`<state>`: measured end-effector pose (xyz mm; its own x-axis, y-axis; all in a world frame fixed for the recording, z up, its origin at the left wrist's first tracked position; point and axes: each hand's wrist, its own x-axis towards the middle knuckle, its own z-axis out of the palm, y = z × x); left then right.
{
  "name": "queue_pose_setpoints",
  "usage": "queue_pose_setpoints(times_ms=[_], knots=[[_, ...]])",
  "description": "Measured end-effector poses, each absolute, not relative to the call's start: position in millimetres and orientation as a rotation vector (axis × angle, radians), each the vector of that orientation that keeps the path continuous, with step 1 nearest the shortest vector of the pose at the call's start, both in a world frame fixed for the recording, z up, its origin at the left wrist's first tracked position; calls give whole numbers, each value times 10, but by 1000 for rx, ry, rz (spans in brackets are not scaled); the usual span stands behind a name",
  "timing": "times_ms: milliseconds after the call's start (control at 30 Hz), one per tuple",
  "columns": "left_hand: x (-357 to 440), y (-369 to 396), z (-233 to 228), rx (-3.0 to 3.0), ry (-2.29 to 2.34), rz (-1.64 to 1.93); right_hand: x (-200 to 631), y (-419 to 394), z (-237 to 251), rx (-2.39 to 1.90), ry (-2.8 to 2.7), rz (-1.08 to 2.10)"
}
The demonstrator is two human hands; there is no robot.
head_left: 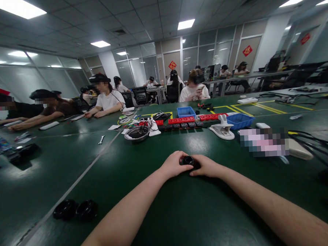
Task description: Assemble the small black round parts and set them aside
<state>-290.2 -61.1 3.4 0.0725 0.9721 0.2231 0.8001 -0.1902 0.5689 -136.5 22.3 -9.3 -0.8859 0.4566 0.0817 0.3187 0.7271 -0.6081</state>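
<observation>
A small black ring-shaped part [188, 160] with a round opening on top is between my two hands, in the middle of the green table [163, 218]. My left hand [175, 164] grips it from the left, with the thumb along its near side and the fingers curled over the far side. From the right, my right hand [206, 165] closes on the same part, thumb at the front; its other fingers are partly hidden. Two similar black ring-shaped parts, a left one [65, 209] and a right one [86, 209], lie side by side at the near left.
Beyond my hands stand a round dish [137, 134], a red power strip [181, 120], a white clamp stand [222, 129] and blue trays [239, 121]. A wrench [101, 140] lies at left. Cables [313, 141] run along the right. Several people sit around.
</observation>
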Motion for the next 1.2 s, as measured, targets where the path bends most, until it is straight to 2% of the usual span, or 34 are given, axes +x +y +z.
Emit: queue_pose_setpoints(times_ms=[100,167,533,867,1200], knots=[[-2944,-587,38,2069,1652,797,-1303,305,-34,-454,-2708,1286],[-2951,-578,32,2071,1617,792,-1289,334,-28,-419,-2663,1438],[-2961,-586,9,2059,1554,795,-1282,358,-31,-407,-2576,1649],[-2936,-588,6,2069,1585,808,-1292,357,-65,-464,-2585,1581],[-2876,-617,30,2053,1693,815,-1329,352,-148,-674,-2619,1247]])
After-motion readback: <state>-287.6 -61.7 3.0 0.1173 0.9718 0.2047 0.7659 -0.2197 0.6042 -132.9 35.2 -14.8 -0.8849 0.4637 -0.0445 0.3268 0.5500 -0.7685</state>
